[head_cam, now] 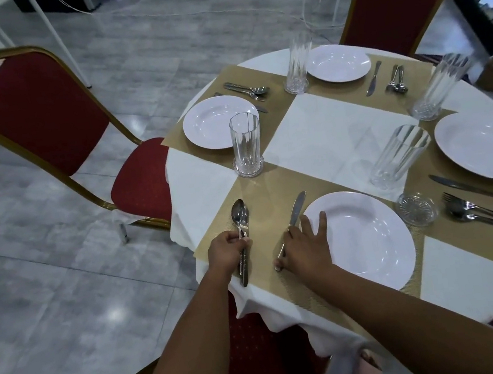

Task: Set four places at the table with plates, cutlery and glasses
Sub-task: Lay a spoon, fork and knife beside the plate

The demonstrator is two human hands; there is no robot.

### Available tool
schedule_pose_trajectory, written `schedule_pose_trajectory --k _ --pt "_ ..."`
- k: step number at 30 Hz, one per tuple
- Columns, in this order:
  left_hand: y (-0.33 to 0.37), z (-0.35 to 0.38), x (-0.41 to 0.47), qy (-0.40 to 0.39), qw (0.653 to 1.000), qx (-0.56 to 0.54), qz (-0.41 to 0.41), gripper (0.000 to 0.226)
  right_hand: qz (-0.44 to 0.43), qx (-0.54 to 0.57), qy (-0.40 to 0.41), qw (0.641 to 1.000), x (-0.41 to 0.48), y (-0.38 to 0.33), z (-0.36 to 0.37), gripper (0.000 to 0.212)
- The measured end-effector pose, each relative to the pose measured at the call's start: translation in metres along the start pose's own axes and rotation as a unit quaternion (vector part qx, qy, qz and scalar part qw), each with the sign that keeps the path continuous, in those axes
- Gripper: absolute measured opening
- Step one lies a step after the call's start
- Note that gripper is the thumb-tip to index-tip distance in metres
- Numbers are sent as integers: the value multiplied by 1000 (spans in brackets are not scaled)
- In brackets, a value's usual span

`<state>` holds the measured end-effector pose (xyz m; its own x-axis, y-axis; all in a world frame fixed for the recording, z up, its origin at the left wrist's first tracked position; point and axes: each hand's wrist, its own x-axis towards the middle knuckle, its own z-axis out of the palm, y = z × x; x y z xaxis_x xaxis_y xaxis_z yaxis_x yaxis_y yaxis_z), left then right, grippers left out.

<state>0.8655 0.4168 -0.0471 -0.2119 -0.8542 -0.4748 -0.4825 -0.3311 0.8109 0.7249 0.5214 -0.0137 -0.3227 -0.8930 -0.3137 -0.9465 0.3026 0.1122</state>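
At the near edge of a round counter (334, 122), four places close to complete.

Near place: white plate (361, 233) down on a tan woven mat (259, 194); spoon and fork (241, 238) and table knife (294, 215) on the mat left of the plate.
Left hand (229, 250): clamped around the spoon-and-fork handles, bowl end pointing away.
Right hand (304, 242): thumb and forefinger pinching the knife handle, remaining fingers spread across the plate rim.
Done, by the look of it: plates, cutlery and tall glasses (247, 145) at the left, far and right places.
Left, by judgement: final squaring of the near cutlery; a small cut-glass dish (416, 209) beside the near plate, purpose unclear.
Near glass (399, 157): upright beyond the plate, close to the mat's far right corner.
Materials: glossy shallow-rimmed plates, ribbed clear tumblers with thick bases, polished steel cutlery, white draped tablecloth (200, 187).
Surroundings: red padded chairs (45, 114) with gold frames, grey tiled floor (45, 281).
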Motion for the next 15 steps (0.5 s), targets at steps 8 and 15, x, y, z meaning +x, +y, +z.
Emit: schedule_pose_trajectory --k 8,15 --pt "-1 1 2 3 1000 -8 2 21 -2 4 6 1000 -2 0 -2 73" --pt "-2 2 2 5 1000 -3 2 25 -3 -1 1 1000 -6 -1 -2 72"
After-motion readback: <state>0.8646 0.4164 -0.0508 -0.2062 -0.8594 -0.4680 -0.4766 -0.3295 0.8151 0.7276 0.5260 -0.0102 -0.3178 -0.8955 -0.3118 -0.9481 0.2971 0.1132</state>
